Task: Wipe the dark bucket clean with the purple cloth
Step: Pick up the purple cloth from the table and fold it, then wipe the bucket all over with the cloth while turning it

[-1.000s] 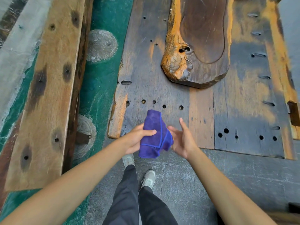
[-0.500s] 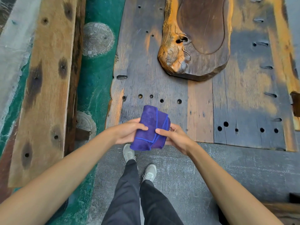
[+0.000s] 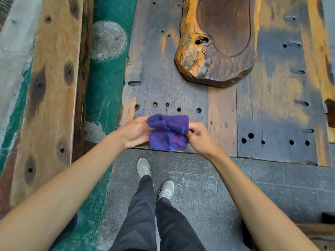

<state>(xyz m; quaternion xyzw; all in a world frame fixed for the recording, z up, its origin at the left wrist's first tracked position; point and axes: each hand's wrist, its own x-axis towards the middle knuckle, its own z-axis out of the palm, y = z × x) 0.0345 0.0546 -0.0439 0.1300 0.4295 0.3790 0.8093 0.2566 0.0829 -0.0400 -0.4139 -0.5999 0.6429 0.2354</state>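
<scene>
The purple cloth [image 3: 167, 132] is bunched between both hands, just above the near edge of a worn wooden table [image 3: 272, 105]. My left hand [image 3: 136, 132] grips its left side and my right hand [image 3: 200, 136] pinches its right side. The cloth is crumpled, with a blue stitched hem showing. No dark bucket is in view.
A carved wooden slab [image 3: 223, 42] with an orange edge lies on the table at the back. A long wooden bench [image 3: 49, 105] runs along the left, over green flooring [image 3: 107, 84]. My legs and shoes [image 3: 155, 180] stand on grey stone tiles.
The right hand went from open beside the cloth to gripping it. Both hands have pulled the folded cloth wider and it is now more crumpled. The view shifted slightly.
</scene>
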